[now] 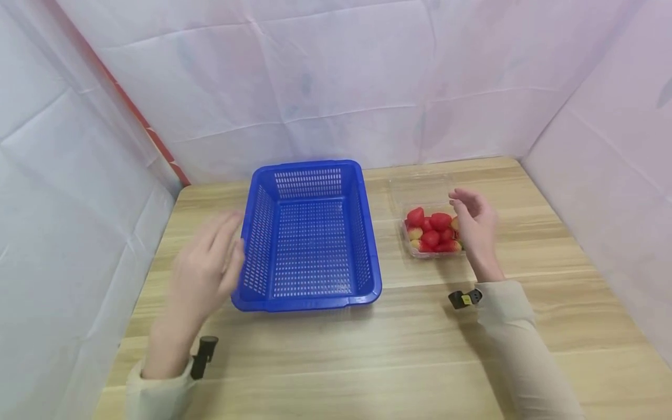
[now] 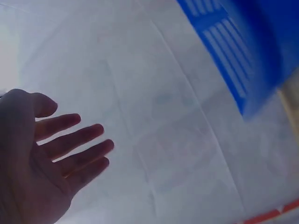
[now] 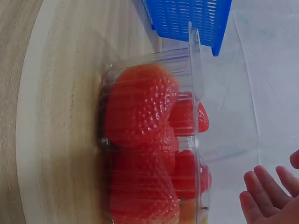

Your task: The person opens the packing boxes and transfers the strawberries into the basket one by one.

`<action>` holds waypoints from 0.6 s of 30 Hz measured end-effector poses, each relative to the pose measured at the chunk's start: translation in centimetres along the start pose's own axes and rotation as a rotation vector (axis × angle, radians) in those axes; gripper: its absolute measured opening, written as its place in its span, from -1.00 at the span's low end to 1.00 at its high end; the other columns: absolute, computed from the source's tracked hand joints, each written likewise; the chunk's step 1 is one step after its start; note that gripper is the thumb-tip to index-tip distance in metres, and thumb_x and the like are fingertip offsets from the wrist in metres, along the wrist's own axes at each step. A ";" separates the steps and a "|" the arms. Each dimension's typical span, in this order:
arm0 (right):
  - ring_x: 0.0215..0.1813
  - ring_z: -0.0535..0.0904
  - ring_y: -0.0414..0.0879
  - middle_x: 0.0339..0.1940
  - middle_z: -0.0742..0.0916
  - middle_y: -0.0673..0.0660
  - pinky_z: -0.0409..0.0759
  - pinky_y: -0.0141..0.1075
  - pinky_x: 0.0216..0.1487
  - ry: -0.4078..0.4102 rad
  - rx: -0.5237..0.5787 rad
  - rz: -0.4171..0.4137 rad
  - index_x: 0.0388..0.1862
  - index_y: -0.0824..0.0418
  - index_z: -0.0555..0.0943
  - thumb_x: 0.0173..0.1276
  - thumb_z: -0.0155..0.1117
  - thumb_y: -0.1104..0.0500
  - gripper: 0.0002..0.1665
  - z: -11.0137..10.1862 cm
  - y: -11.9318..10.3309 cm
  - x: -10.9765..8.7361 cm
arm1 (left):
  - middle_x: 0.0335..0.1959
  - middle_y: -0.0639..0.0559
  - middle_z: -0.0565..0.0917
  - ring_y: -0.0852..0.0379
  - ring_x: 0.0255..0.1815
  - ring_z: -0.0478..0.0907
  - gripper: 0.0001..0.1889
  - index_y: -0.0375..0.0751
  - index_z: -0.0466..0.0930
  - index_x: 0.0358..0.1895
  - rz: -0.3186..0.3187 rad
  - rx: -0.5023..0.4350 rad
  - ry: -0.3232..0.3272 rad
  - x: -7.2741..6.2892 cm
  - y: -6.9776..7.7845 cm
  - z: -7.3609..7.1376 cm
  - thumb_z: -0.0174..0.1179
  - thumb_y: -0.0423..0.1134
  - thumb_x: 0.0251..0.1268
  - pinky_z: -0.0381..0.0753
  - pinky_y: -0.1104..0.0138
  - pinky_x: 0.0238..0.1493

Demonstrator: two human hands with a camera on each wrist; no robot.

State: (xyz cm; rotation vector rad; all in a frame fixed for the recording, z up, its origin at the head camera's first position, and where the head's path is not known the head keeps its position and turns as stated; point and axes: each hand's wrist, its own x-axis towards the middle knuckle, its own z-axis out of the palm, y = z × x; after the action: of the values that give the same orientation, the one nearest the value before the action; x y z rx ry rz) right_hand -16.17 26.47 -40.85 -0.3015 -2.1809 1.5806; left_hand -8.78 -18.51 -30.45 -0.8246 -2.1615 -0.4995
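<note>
A blue plastic basket point(image 1: 312, 245) with slotted walls stands on the table, and nothing lies inside it. My left hand point(image 1: 205, 262), blurred in the head view, hovers beside the basket's left rim; the left wrist view shows its fingers point(image 2: 79, 142) spread and holding nothing. To the right of the basket sits a clear plastic box point(image 1: 417, 253) of red strawberries point(image 1: 430, 238), some with pale yellow ends. Its clear lid point(image 1: 422, 186) is folded back. My right hand point(image 1: 476, 224) is over the box's right side, fingers loosely bent, with nothing visible in its grasp.
The light wooden table point(image 1: 325, 361) carries the basket and box. White patterned cloth point(image 1: 336, 76) hangs behind them and along both sides. A red strip point(image 1: 133, 105) runs down the back left corner. Each wrist wears a small black camera mount point(image 1: 203, 356).
</note>
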 end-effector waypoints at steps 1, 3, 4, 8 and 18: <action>0.05 0.58 -0.20 0.09 0.69 0.17 0.46 -0.40 0.09 0.003 -0.011 -0.008 0.19 0.29 0.54 0.52 0.07 0.15 -0.63 0.1 0.0 0.0 | 0.11 -0.35 0.60 -0.30 0.13 0.55 -0.57 -0.49 0.52 0.16 -0.016 0.018 -0.016 -0.1 -1.0 0.2 -0.07 -0.25 0.40 0.50 -0.08 0.13; 0.06 0.58 -0.17 0.08 0.69 0.15 0.48 -0.36 0.07 0.010 -0.057 -0.033 0.19 0.27 0.56 0.51 0.06 0.16 -0.64 0.3 0.1 0.0 | 0.12 -0.37 0.58 -0.32 0.15 0.52 -0.55 -0.50 0.50 0.19 -0.035 0.050 -0.044 -0.5 -2.8 0.7 -0.08 -0.25 0.39 0.46 -0.09 0.17; 0.08 0.58 -0.15 0.09 0.70 0.14 0.49 -0.35 0.06 0.014 -0.087 -0.048 0.18 0.27 0.56 0.51 0.05 0.16 -0.64 0.4 0.2 0.0 | 0.13 -0.38 0.57 -0.33 0.17 0.50 -0.54 -0.51 0.48 0.21 -0.037 0.058 -0.059 -0.7 -3.6 1.0 -0.08 -0.25 0.39 0.44 -0.08 0.21; 0.15 0.59 -0.03 0.08 0.71 0.13 0.45 -0.37 -0.01 0.021 -0.174 -0.113 0.16 0.25 0.59 0.49 0.03 0.18 -0.64 0.9 0.7 0.0 | 0.19 -0.40 0.53 -0.35 0.24 0.45 -0.51 -0.51 0.41 0.27 -0.074 0.081 -0.139 -1.9 -6.6 2.7 -0.05 -0.26 0.39 0.36 -0.07 0.29; -0.55 0.42 -0.11 0.00 0.70 0.32 0.39 -0.42 -0.43 0.016 -0.284 -0.332 0.07 0.36 0.62 0.35 0.08 0.35 -0.65 1.8 2.0 -0.1 | 0.48 -0.45 0.14 -0.37 0.49 0.07 -0.27 -0.46 -0.01 0.51 -0.515 -0.055 -0.565 -4.7 -9.2 6.1 -0.05 0.00 0.53 0.07 -0.15 0.42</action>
State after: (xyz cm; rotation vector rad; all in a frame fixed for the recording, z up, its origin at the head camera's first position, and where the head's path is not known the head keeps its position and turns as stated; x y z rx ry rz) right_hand -17.02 25.53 -43.25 -0.0302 -2.3003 1.0898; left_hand -15.89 -23.43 -38.78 -0.4561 -2.9193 -0.6354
